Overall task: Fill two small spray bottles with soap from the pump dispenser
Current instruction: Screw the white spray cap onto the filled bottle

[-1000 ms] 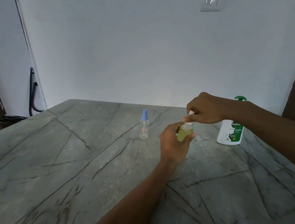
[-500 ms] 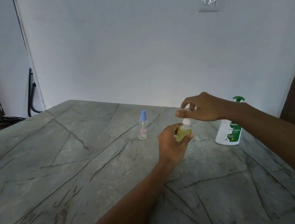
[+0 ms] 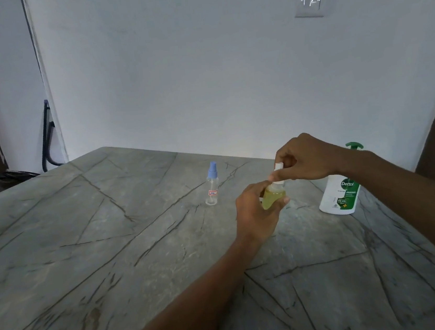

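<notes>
over veined stone table [image 3: 109, 233], left hand [image 3: 255, 215] grips yellow-filled bottle [image 3: 272, 197].

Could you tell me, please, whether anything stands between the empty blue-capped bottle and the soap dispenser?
Yes. Between the blue-capped bottle and the pump dispenser are the left hand, gripping the yellow-filled bottle, and the right hand, pinching its white top. Nothing else shows between them.

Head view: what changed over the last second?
The right-hand grip shifted round the white cap, fingers re-set as if twisting; it still pinches the cap. The left-hand grip kept holding the soap-filled bottle in place. Blue-capped bottle and pump dispenser unmoved.
</notes>
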`<state>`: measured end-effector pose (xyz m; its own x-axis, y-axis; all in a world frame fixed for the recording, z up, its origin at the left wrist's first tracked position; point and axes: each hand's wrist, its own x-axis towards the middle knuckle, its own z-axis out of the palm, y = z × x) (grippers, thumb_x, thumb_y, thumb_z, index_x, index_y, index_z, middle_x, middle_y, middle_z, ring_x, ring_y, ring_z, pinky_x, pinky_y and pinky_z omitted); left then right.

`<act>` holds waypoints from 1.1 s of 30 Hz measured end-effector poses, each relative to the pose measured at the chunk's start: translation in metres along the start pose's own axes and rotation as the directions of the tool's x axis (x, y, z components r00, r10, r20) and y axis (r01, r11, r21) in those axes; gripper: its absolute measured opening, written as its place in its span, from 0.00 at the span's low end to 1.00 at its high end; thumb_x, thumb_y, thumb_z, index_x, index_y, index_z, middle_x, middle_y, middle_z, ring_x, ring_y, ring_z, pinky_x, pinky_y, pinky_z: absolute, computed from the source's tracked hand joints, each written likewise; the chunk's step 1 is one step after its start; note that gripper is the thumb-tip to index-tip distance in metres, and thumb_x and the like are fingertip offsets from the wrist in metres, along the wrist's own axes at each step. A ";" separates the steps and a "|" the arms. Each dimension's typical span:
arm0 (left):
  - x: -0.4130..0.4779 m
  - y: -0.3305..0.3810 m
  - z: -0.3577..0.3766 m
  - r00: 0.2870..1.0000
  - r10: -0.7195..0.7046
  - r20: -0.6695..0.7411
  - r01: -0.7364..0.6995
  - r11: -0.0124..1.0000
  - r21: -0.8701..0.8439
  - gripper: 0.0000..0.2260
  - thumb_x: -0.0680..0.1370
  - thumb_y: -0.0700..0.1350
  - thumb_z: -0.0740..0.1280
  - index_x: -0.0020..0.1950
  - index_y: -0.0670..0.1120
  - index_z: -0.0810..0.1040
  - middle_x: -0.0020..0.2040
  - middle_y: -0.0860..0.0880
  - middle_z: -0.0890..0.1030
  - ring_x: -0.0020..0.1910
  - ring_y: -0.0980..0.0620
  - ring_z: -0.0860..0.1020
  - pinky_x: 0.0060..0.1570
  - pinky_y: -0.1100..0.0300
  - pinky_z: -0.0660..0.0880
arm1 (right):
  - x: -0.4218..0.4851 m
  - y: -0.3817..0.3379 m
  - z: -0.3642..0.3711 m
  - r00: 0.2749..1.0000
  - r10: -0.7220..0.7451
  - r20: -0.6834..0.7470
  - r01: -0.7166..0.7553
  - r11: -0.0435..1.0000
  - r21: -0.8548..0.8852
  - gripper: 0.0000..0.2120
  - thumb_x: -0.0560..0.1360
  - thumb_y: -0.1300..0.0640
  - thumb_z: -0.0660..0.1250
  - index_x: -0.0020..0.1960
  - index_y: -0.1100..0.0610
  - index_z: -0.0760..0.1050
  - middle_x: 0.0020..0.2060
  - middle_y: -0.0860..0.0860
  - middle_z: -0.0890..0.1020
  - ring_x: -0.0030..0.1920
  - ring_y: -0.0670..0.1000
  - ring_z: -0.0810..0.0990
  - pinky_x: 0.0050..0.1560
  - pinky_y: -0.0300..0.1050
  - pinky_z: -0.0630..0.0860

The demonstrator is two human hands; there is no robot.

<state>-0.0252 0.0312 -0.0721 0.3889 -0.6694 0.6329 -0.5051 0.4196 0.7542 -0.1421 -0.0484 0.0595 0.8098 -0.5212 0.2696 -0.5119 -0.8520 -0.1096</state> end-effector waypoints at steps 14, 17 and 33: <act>0.003 -0.003 0.001 0.997 -0.072 0.005 0.072 0.996 -0.045 0.15 0.71 0.52 0.74 0.55 0.48 0.80 0.50 0.54 0.81 0.47 0.58 0.77 0.50 0.60 0.78 | -0.002 -0.009 -0.006 0.998 -0.015 0.066 0.011 0.998 0.057 0.25 0.67 0.36 0.71 0.60 0.45 0.76 0.51 0.42 0.82 0.48 0.42 0.81 0.47 0.37 0.75; 0.003 -0.004 0.001 0.996 -0.086 0.011 0.086 0.994 -0.067 0.15 0.72 0.51 0.74 0.56 0.48 0.80 0.49 0.56 0.79 0.46 0.61 0.76 0.50 0.62 0.77 | 0.002 -0.006 -0.008 0.991 -0.062 0.116 0.058 0.998 0.039 0.14 0.69 0.54 0.76 0.53 0.45 0.80 0.48 0.42 0.83 0.47 0.42 0.81 0.49 0.40 0.76; 0.001 -0.005 0.001 0.999 -0.023 0.026 0.023 1.000 0.003 0.15 0.71 0.50 0.75 0.55 0.48 0.81 0.50 0.52 0.81 0.47 0.57 0.78 0.48 0.60 0.78 | 0.002 -0.001 0.011 0.998 0.062 0.020 -0.057 0.982 -0.178 0.35 0.63 0.22 0.54 0.30 0.56 0.71 0.25 0.47 0.72 0.28 0.46 0.70 0.35 0.46 0.69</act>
<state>-0.0232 0.0281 -0.0753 0.3803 -0.6945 0.6108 -0.4982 0.4026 0.7679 -0.1370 -0.0496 0.0498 0.7820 -0.5737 0.2435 -0.6003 -0.7984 0.0466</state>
